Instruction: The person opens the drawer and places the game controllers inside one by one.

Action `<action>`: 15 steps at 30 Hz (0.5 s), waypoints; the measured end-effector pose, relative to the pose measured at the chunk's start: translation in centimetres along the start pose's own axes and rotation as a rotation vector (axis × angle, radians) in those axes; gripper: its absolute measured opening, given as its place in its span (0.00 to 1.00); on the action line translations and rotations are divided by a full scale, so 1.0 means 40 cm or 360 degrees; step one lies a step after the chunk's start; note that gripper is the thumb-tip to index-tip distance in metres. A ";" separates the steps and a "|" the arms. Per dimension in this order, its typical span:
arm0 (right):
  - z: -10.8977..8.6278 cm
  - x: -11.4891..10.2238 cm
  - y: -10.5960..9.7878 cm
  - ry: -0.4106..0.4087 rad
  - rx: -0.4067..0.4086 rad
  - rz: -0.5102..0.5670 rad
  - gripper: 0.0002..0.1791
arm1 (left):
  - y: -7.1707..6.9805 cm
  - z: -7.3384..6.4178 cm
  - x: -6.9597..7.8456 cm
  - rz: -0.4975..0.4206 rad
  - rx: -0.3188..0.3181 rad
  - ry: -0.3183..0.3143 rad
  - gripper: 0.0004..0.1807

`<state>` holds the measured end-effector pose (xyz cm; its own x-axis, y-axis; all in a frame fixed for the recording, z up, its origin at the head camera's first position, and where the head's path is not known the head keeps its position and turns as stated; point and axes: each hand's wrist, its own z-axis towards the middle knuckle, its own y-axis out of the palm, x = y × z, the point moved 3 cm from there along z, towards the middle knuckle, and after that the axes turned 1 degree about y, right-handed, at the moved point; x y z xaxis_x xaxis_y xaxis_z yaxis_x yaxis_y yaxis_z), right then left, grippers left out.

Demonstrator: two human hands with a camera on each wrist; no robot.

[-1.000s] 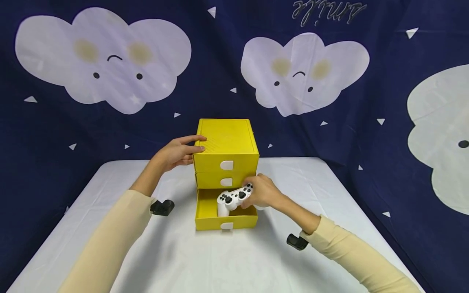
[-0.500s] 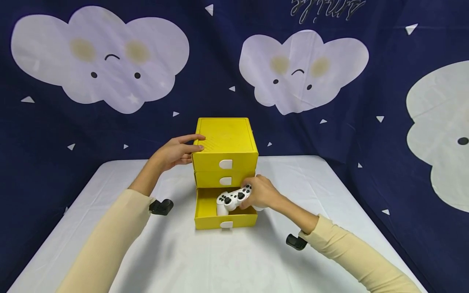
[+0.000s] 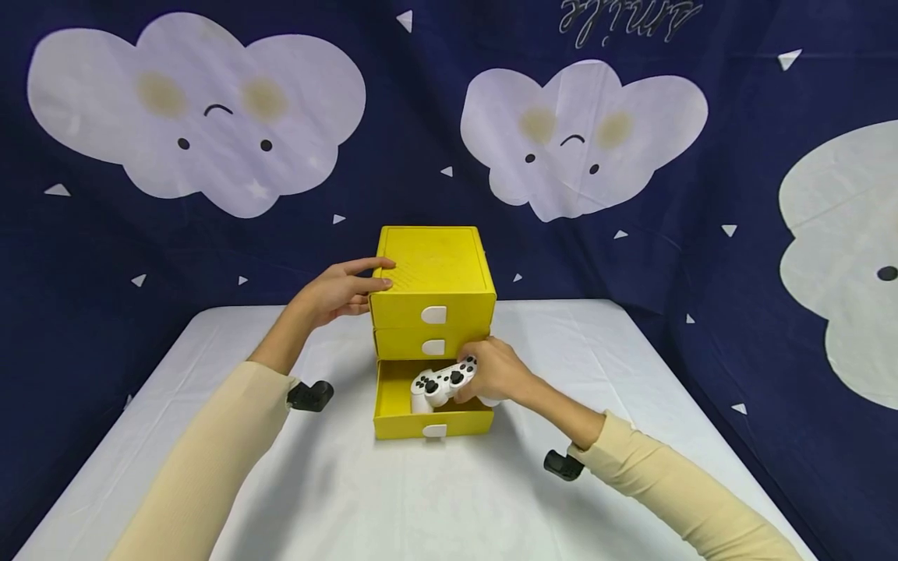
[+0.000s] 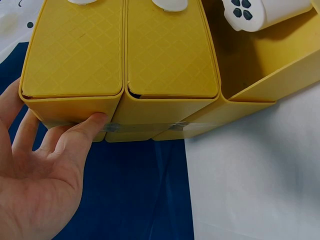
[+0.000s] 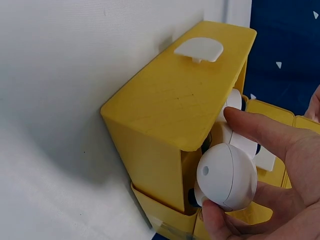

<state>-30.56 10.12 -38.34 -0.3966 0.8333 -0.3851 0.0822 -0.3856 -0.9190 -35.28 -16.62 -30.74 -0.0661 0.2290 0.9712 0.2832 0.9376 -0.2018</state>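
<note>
A yellow three-tier drawer cabinet [image 3: 435,261] stands on the table with its bottom drawer [image 3: 459,425] pulled out and the two upper drawers closed. My left hand [image 3: 333,294] rests at the cabinet's upper left corner, straight fingers over the top. In the left wrist view, the thumb [image 4: 95,122] presses the yellow side. My right hand [image 3: 494,370] grips a white game controller [image 3: 436,387] by one end, holding it tilted in the bottom drawer. Thumb and fingers lie around the controller's rounded grip [image 5: 227,175] in the right wrist view; its far end sits inside the drawer.
A white cloth covers the table [image 3: 421,499]. Behind it hangs a dark blue curtain [image 3: 414,117] with printed clouds. White tab handles [image 3: 434,315] stick out from the drawer fronts. Clear tape [image 4: 170,127] runs along the cabinet's side. Black wrist devices [image 3: 310,396] hang at both cuffs.
My right hand and the controller have shifted slightly left and down within the drawer. The left hand keeps its place on the cabinet.
</note>
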 end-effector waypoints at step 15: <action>0.009 -0.023 0.025 -0.0056 0.0004 0.0039 0.27 | 0.000 0.000 0.000 -0.0011 0.0009 0.0001 0.28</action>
<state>-30.45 8.84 -38.88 -0.4261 0.8093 -0.4044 0.0901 -0.4068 -0.9091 -35.27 -16.62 -30.74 -0.0675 0.2224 0.9726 0.2774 0.9406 -0.1959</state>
